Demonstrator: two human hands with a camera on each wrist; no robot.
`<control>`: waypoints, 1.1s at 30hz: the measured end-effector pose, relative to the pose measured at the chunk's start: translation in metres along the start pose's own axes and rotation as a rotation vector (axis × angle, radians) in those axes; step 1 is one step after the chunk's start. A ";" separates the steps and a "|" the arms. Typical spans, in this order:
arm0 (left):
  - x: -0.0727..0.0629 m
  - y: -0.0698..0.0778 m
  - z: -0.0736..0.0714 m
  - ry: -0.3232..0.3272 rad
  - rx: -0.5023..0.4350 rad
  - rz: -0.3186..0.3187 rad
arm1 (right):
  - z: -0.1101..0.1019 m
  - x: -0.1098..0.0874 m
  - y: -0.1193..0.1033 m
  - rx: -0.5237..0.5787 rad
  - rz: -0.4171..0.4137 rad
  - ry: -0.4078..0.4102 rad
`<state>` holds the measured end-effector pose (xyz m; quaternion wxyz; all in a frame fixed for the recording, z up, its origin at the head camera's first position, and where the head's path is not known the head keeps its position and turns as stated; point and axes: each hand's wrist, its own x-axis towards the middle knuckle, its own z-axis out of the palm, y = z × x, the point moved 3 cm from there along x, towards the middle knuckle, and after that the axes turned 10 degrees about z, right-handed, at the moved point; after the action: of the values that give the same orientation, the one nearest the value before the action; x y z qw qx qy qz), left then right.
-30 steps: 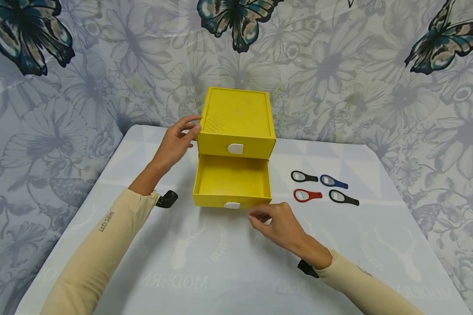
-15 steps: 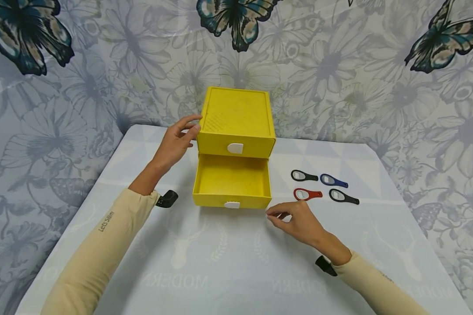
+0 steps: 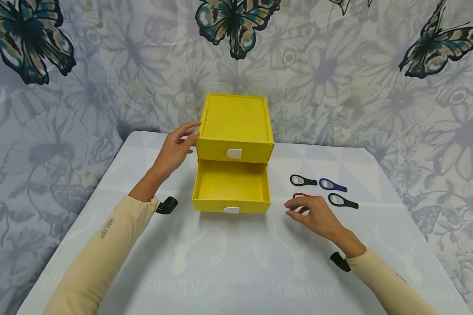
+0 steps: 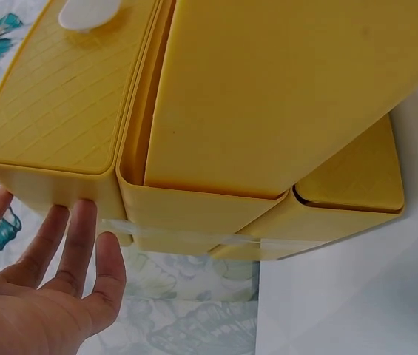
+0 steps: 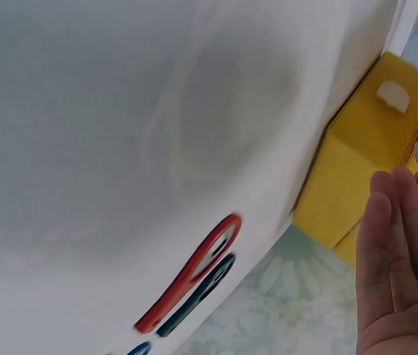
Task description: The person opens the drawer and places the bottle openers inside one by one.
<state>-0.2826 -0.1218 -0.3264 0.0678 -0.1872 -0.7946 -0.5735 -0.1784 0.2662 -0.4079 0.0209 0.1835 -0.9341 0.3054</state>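
Note:
A yellow two-drawer box (image 3: 238,118) stands upright at the middle of the table. Its lower drawer (image 3: 209,206) is pulled out and nothing lies inside; the upper drawer (image 3: 213,151) is in. My left hand (image 3: 173,151) rests its fingertips on the box's left side, fingers spread in the left wrist view. Right of the drawer, my right hand (image 3: 319,216) hovers above the table, fingers loosely bent with nothing between them. It partly hides a flat red tool with an oval ring head, shaped like a bottle opener (image 5: 166,299).
Close beyond the right hand lie similar flat tools: a blue one (image 3: 333,185), a black one (image 3: 303,180) and another black one (image 3: 343,201). A floral cloth with butterflies (image 3: 236,26) hangs behind the white-covered table (image 3: 236,271).
My right hand has moved away from the lower drawer's front, rightward to over the red tool. The left hand has stayed on the box. The head view has tilted slightly up.

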 end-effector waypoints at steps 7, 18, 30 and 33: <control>-0.003 -0.003 0.000 -0.005 0.009 0.002 | -0.012 0.005 0.030 -0.041 0.042 0.040; -0.002 -0.001 0.001 -0.002 0.004 0.016 | -0.017 0.014 0.071 -0.020 0.164 -0.061; -0.002 -0.002 0.002 -0.004 0.004 0.012 | -0.011 0.020 0.089 -0.025 0.138 -0.108; -0.002 -0.004 0.001 -0.002 0.008 0.013 | -0.009 0.022 0.092 -0.012 0.134 -0.118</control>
<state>-0.2823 -0.1222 -0.3306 0.0715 -0.1928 -0.7959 -0.5695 -0.2319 0.3324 -0.4492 -0.0533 0.1382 -0.9457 0.2893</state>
